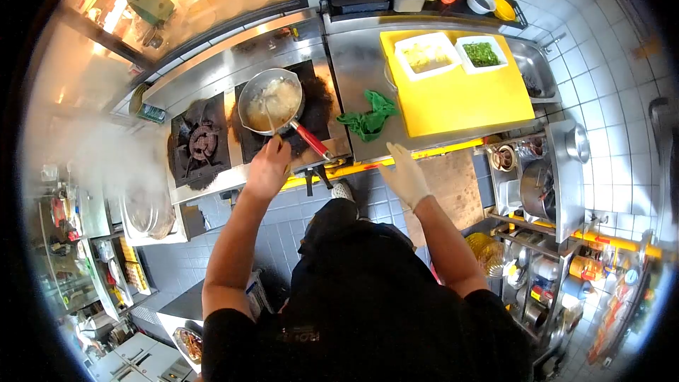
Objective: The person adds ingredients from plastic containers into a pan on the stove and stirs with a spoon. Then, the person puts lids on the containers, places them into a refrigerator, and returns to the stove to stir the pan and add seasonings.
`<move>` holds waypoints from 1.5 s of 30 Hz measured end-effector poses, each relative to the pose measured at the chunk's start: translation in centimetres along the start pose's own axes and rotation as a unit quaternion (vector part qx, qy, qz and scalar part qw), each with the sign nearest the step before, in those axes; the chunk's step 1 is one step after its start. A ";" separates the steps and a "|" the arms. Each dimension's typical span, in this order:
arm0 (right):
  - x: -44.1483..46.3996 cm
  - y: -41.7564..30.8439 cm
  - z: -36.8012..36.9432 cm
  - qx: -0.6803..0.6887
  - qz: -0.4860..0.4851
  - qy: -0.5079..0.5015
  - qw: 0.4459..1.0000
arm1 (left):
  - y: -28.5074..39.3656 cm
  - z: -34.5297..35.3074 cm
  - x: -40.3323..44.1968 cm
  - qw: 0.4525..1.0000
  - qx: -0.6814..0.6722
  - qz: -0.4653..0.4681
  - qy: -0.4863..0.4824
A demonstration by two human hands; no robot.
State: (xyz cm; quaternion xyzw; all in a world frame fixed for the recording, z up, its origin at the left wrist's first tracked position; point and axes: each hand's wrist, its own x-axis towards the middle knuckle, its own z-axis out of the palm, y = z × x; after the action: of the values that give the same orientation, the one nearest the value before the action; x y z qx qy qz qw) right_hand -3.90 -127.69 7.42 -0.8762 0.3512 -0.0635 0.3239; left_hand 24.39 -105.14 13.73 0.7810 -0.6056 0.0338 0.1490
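Observation:
A frying pan [303, 107] with a red handle [312, 141] sits on the right burner, pale, steamy food [274, 102] inside it. My left hand [269, 168] is closed around a long, thin stirring utensil [269, 114] whose far end dips into that food; its tip is hidden, so I cannot tell the exact kind. My right hand [406, 178], in a pale glove, is held out with fingers apart, in front of the counter edge. It holds nothing. Just beyond it a crumpled green cloth [369, 116] lies on the steel counter, left of a yellow cutting board [460, 102].
White containers of yellow pieces [426, 55] and chopped greens [482, 54] stand on the board. The left burner [203, 140] is bare. Steam rises over a pot [150, 213] at far left. A sink [534, 71] lies right, shelves [537, 255] below. A yellow pipe [438, 150] runs along the counter front.

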 end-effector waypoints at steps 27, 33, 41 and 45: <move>22.4 14.0 -6.2 0.576 0.300 0.106 0.753 | 5.7 -3.2 3.2 0.980 -0.112 -0.157 0.048; 28.1 17.2 -8.4 0.579 0.308 0.097 0.749 | 5.9 -0.3 5.2 0.967 -0.052 -0.248 0.024; 28.4 17.5 -9.5 0.548 0.298 0.117 0.773 | 5.7 -0.3 7.6 0.972 -0.039 -0.214 0.087; 24.7 17.4 -11.3 0.492 0.267 0.039 0.828 | 8.9 -2.8 8.4 0.971 -0.044 -0.234 0.012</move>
State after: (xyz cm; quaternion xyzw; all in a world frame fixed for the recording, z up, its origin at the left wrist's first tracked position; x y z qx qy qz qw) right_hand 0.69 -159.30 2.74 -0.4697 0.5059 -0.1731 0.7025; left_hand 18.49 -114.21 20.02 0.8933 -0.4050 -0.0189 0.1940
